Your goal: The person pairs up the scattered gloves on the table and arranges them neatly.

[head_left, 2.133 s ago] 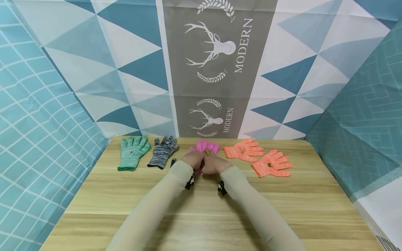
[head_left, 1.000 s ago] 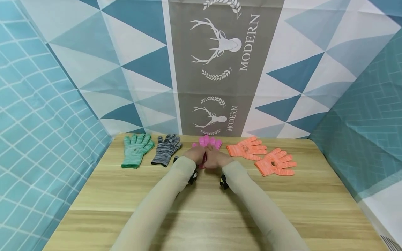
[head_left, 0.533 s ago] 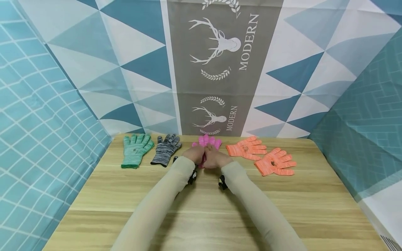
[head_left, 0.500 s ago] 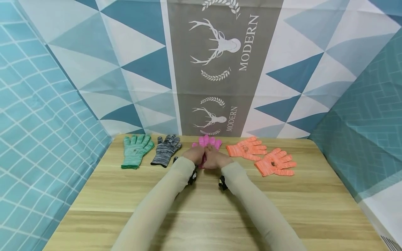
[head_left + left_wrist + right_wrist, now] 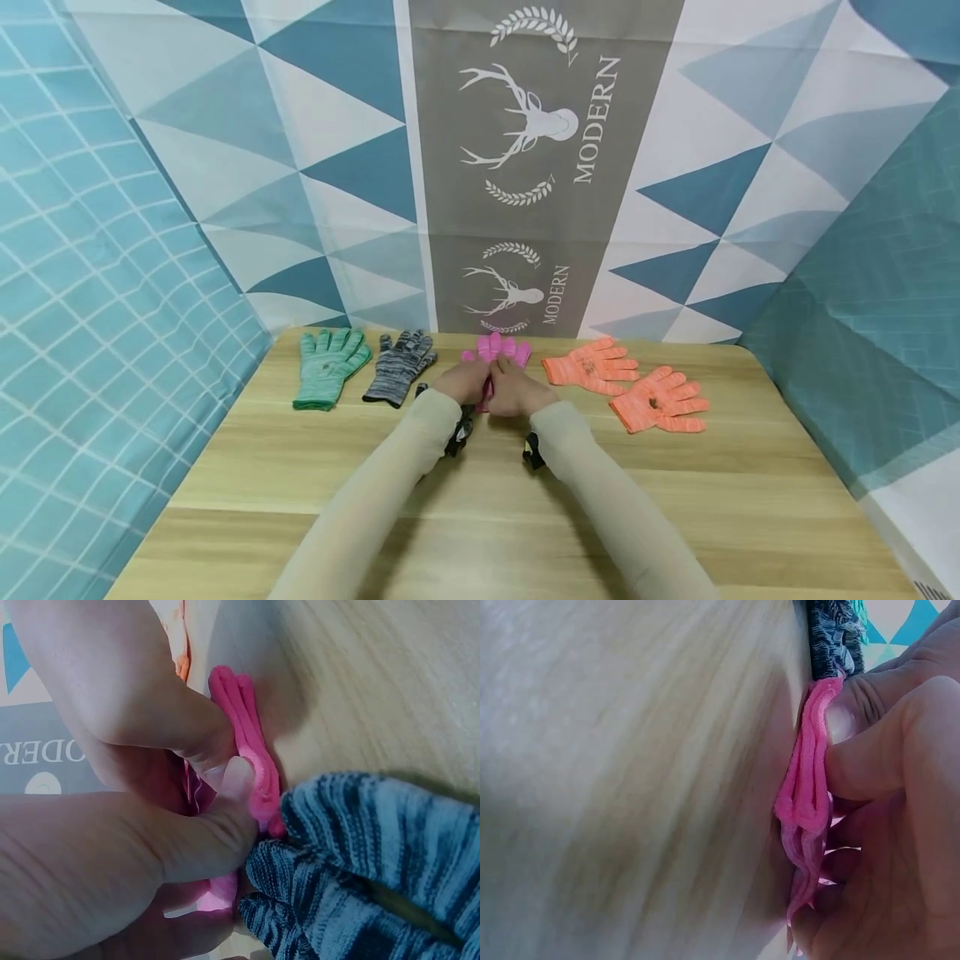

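Note:
A pink knit glove lies at the back middle of the table, its fingers pointing to the wall. My left hand and right hand meet over its cuff end and cover most of it. In the left wrist view, my left thumb pinches the layered pink cuff right beside the right hand's fingers. The right wrist view shows my right hand gripping the same cuff edge, thumb on the near side and fingers curled behind. A grey-black knit glove sits close beside the pink one, partly under my left forearm.
To the left lie a green glove and another grey-black glove. Two orange gloves overlap or nearly touch on the right. A patterned cloth wall rises directly behind the wooden table.
The head view has shifted slightly. Both hands stay together at the pink glove's cuff, with only small finger movement, and the other gloves keep their places.

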Motion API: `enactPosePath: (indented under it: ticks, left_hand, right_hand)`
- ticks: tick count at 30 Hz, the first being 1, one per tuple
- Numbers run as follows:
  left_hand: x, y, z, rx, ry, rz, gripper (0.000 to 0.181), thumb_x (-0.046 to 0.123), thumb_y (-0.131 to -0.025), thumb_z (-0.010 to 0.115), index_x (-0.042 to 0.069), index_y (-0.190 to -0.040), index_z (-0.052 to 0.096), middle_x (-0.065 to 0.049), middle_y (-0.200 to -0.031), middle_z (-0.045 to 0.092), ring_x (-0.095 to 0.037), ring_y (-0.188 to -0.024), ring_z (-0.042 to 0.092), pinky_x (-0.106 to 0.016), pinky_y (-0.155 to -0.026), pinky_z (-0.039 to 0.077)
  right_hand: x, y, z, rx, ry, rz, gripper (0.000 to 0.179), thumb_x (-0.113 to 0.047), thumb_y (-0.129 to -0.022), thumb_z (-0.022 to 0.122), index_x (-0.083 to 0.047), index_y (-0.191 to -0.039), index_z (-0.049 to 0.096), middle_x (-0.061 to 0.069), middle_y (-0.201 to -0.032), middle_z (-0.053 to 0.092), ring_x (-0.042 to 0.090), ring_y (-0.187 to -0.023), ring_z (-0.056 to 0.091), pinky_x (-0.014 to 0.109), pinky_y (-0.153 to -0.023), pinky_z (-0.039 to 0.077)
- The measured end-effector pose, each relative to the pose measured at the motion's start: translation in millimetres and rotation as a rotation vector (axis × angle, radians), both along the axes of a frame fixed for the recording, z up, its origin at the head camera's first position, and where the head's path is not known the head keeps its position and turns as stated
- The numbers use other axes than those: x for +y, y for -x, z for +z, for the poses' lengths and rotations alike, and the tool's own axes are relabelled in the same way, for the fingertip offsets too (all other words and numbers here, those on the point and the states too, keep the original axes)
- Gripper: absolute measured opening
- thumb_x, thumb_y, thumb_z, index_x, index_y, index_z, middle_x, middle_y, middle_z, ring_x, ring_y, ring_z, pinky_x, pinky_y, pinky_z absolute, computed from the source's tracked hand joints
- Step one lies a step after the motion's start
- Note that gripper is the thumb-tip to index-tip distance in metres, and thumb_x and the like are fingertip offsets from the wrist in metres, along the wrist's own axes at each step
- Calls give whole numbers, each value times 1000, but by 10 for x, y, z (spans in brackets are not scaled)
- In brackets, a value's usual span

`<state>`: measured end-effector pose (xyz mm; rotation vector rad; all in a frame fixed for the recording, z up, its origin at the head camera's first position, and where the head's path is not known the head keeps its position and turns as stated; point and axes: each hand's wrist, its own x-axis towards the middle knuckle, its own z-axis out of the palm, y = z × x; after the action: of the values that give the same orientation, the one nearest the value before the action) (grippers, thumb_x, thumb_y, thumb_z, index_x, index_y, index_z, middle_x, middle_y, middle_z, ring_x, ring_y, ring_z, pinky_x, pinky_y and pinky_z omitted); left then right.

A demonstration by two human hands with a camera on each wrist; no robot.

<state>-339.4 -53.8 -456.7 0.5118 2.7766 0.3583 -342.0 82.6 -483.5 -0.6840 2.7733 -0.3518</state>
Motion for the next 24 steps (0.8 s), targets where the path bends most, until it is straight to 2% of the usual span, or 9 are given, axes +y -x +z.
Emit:
enactPosePath:
  ticks: [3,6,8,11,13,15,17,20,24]
  left_hand:
    - [20,-5,-40,8,-7,6,32,-5,-90,65,5,-120,70,-15,-126,70,-26,-94,69,-39,-84,58]
    - [33,-9,-53,33,-19,10,28,-4,-89,66,6,-114,72,-16,-135,67,-25,-93,69,-39,-80,58]
    - [28,-21,-71,57,-25,6,22,-3,-87,69,5,-108,74,-18,-139,65,-27,-93,71,-40,-79,60]
    - [-29,-79,-93,108,-42,-11,15,7,-88,75,4,-102,72,-20,-137,64,-30,-96,71,-43,-82,61]
    - [-93,-123,-96,151,-48,-15,36,19,-90,79,-1,-119,69,-21,-138,62,-33,-109,69,-46,-92,59]
    - [-176,-167,-84,197,-63,-13,61,30,-92,78,-3,-139,58,-23,-140,59,-37,-118,65,-49,-99,56]
    - [-293,-217,-60,233,-86,1,74,37,-94,75,-4,-150,46,-25,-143,57,-39,-124,62,-52,-102,53]
    - [-488,-289,-23,283,-114,14,74,39,-97,71,-2,-152,44,-28,-144,55,-46,-132,56,-57,-106,50]
    - [-780,-385,-20,355,-78,1,68,37,-99,68,-5,-149,47,-31,-151,48,-52,-142,43,-61,-112,42]
  right_hand:
    - [33,-15,-32,13,0,11,101,-49,-91,67,6,-161,19,27,-169,13,42,-157,16,47,-128,21]
    - [62,-17,-25,16,25,11,101,-50,-89,69,3,-161,22,27,-169,15,43,-157,18,49,-127,23]
    - [87,-18,-14,22,86,8,96,-47,-88,73,-1,-160,30,27,-167,22,43,-155,25,52,-125,28]
    - [139,-52,-10,32,236,-2,76,-31,-89,74,-6,-154,44,25,-159,40,43,-143,46,55,-116,42]
    - [184,-78,-6,55,330,-11,63,-22,-92,72,-6,-149,51,23,-150,52,41,-130,58,54,-109,49]
    - [236,-122,15,75,397,-29,55,-14,-95,68,-3,-147,53,21,-146,57,38,-122,63,51,-106,52]
    - [267,-169,38,114,427,-37,54,-14,-97,67,-1,-147,52,20,-147,57,37,-123,63,50,-108,50]
    - [311,-262,83,174,424,-19,55,-13,-97,68,2,-147,51,22,-148,55,37,-129,60,49,-112,47]
    - [358,-442,134,222,375,23,55,-14,-97,68,3,-147,51,27,-151,51,42,-140,49,53,-117,41]
